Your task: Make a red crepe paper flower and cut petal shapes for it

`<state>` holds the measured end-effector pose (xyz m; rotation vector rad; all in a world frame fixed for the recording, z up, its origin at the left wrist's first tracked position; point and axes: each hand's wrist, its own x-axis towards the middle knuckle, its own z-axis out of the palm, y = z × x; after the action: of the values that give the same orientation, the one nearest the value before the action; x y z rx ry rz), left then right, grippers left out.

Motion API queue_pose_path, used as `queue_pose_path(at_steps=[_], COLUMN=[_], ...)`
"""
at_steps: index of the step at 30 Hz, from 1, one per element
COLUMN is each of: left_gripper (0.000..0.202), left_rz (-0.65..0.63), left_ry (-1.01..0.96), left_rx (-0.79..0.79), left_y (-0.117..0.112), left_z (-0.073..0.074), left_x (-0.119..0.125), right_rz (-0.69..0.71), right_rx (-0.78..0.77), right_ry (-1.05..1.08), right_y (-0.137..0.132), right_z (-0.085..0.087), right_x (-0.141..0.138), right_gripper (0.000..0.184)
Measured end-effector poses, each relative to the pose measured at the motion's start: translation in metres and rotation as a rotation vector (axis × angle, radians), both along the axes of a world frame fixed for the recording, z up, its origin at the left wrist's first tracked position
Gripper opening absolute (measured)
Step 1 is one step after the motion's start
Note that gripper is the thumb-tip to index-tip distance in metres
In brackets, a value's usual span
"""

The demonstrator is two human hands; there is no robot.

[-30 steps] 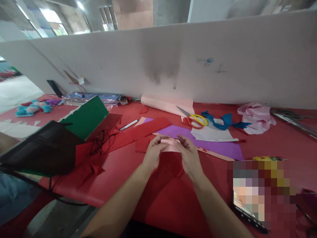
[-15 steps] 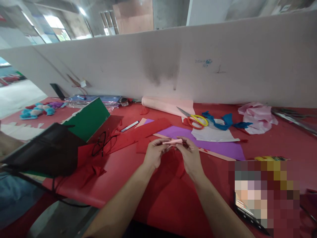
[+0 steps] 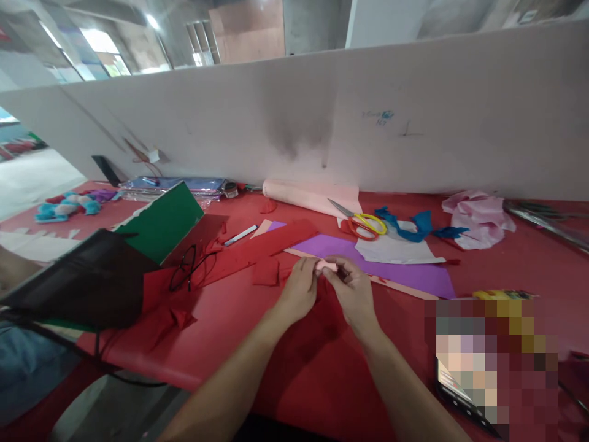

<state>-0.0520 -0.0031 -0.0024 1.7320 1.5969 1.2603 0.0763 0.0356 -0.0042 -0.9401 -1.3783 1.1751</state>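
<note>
We hold a small pink piece (image 3: 327, 266) above the red counter (image 3: 216, 331), inward from its front edge, our left grip (image 3: 301, 284) and right grip (image 3: 355, 285) both pinching it, neither nearer. Its long axis appears to run crosswise between them, roughly along that edge, though partly hidden.
</note>
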Motion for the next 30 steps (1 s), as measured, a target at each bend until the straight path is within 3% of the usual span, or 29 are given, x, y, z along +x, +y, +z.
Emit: queue_pose_path(at_steps=[3,7,11,14,16,19,25,30], left_gripper=[0.025,0.025,0.025,0.032,0.032,0.029,0.027,0.029], left_rz=[0.014,0.058,0.05,-0.044,-0.093,-0.098,-0.127,-0.062], left_ry=[-0.033,-0.285,-0.681,-1.063,-1.217,-1.293,-1.235,-1.208], left_rx=[0.028,0.032,-0.006,-0.09,-0.124,-0.144,-0.179,-0.165], left_y=[-0.001,-0.001,-0.002,-0.001,0.0,0.001,0.0,0.004], left_z=[0.0,0.003,0.007,0.009,0.01,0.011,0.011,0.012], left_x=[0.001,0.004,0.011,0.018,0.021,0.022,0.014,0.006], right_rz=[-0.012,0.033,-0.001,-0.061,-0.083,-0.114,-0.143,-0.109], right_rx=[0.027,0.012,-0.002,0.043,0.091,0.175,0.243,0.389], right_ry=[0.024,0.152,0.168,0.071,0.004,-0.083,-0.207,-0.324], right_y=[-0.006,-0.012,-0.015,-0.018,-0.02,-0.024,-0.027,-0.027], right_z=[0.006,0.007,0.005,0.006,0.008,0.009,0.0,0.0], right_x=[-0.003,-0.009,-0.014,-0.015,-0.016,-0.016,-0.018,-0.018], right_gripper=[0.016,0.014,0.012,0.013,0.012,0.011,0.016,0.021])
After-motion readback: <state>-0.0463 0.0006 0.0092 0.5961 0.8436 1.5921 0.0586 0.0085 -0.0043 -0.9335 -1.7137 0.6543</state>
